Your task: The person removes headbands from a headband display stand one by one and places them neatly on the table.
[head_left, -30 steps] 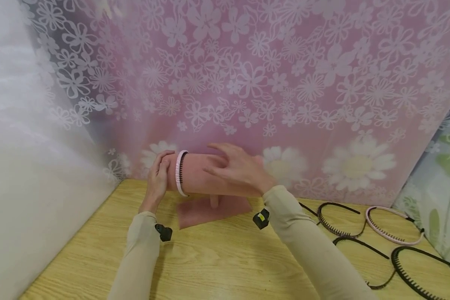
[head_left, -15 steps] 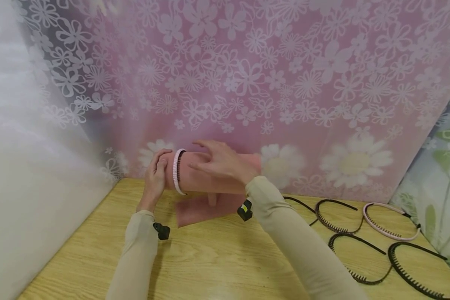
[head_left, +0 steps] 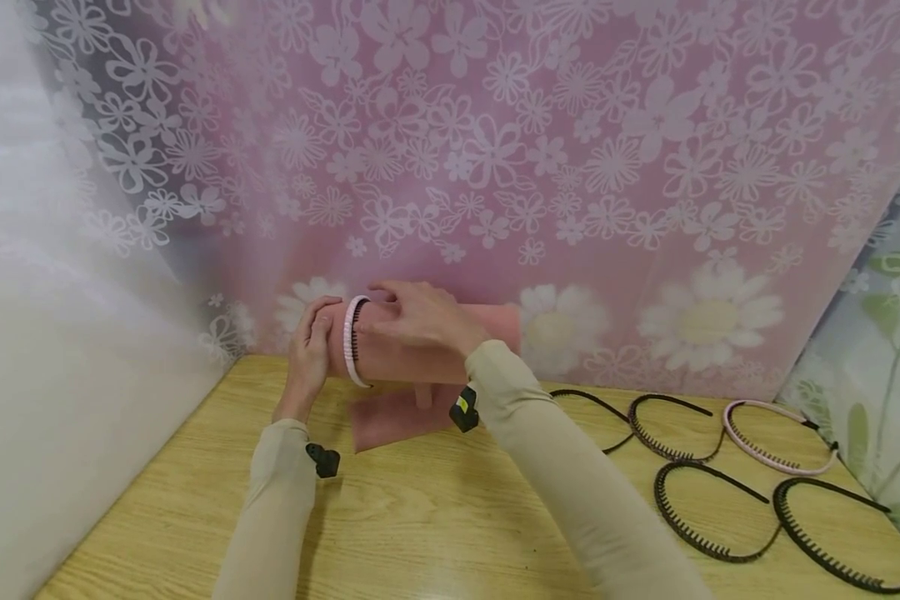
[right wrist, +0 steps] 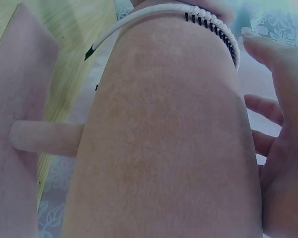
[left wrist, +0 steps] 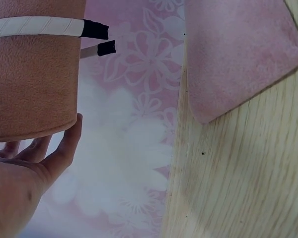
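Observation:
A pink fabric-covered cylinder stand [head_left: 401,365] lies horizontally on a post above its flat base [head_left: 390,427]. Around its left part sits a white headband [head_left: 350,346] with black comb teeth; black tips [left wrist: 95,29] show at its end in the left wrist view. My left hand [head_left: 309,350] grips the cylinder's left end, its fingers [left wrist: 63,151] bent around the rim. Over the top of the cylinder lies my right hand [head_left: 427,317], just right of the headband. In the right wrist view its fingers [right wrist: 264,108] reach down the far side, holding nothing visible, thumb and fingers spread apart.
Several toothed headbands lie on the wooden table [head_left: 420,517] at the right, mostly dark, such as a black one [head_left: 780,504], plus a pink one [head_left: 726,423]. A pink floral backdrop [head_left: 457,167] rises close behind the stand, and a white sheet [head_left: 82,375] borders the left.
My right hand has moved left along the cylinder, closer to the headband. The left hand keeps its hold on the end, and the headband stays on the cylinder.

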